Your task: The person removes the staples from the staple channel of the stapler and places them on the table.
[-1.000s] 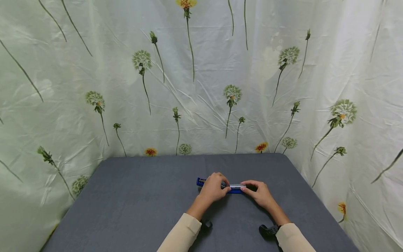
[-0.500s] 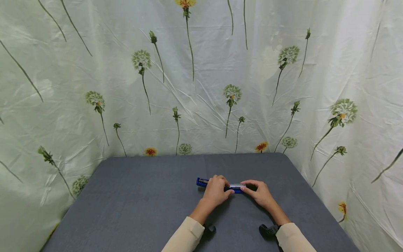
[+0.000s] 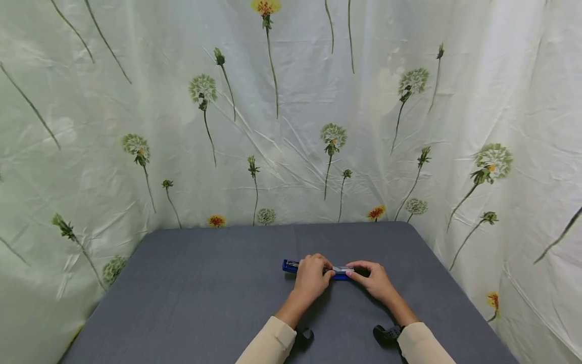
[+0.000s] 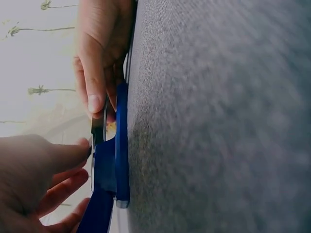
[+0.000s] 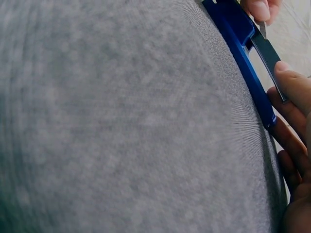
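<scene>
A blue stapler [image 3: 289,266] lies on the table, its top swung back to the left and its metal magazine [image 5: 268,59] bared. My right hand [image 3: 376,282] pinches the magazine's right end between thumb and fingers, with other fingers by the blue base [image 5: 252,83]. Over the middle of the stapler is my left hand [image 3: 310,278]. Its thumb and finger pinch a thin grey strip [image 5: 263,30], which looks like staples, at the magazine. In the left wrist view the blue base [image 4: 122,145] rests flat on the cloth. Part of the stapler is hidden under my left hand.
Dark grey cloth covers the table [image 3: 204,293]. A pale curtain [image 3: 291,151] printed with dandelions hangs behind and at both sides. Black straps [image 3: 387,333] are on the wrists.
My left hand has shifted slightly right and toward me along the stapler. A slanted grey strip now shows by its fingertips. My right hand keeps its hold, and the view has shifted slightly.
</scene>
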### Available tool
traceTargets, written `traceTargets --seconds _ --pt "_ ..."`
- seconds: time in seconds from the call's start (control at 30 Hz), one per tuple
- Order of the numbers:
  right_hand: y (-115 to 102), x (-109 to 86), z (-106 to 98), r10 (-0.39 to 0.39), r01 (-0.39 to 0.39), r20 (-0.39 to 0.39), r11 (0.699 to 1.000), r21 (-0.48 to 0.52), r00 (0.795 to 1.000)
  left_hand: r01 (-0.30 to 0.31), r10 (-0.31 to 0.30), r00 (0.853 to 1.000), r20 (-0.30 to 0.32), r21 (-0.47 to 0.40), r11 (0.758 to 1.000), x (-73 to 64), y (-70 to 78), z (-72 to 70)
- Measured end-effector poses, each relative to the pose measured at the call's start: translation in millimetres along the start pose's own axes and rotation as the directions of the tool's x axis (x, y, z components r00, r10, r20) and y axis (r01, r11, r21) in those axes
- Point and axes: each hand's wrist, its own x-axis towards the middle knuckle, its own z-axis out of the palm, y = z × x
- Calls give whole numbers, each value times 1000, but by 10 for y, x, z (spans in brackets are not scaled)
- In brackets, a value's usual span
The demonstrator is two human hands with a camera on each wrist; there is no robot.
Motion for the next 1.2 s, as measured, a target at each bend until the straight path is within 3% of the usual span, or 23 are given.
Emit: traceTargets --seconds 0.2,0.33,0.67,0.8,0.93,1.07,1.2 --pt "2 -1 28 47 -47 17 998 32 999 16 -15 997 -72 20 1000 25 22 31" --pt "11 -3 39 56 -57 33 998 31 998 -5 9 997 -76 56 998 56 11 27" --pt "24 15 15 26 -26 21 1000 14 999 -144 138 989 46 163 976 147 33 -50" --pt "29 16 14 17 -17 18 1000 12 1000 -183 160 977 140 177 967 197 27 -64" --pt "43 21 10 23 -23 17 1000 4 1000 -180 154 965 214 109 978 235 -8 -61" --pt "47 14 8 28 -28 23 1000 3 999 -158 152 962 228 7 987 242 -55 -51" --pt "46 4 -8 33 -33 20 999 0 999 -144 149 962 227 -39 989 245 -92 -30"
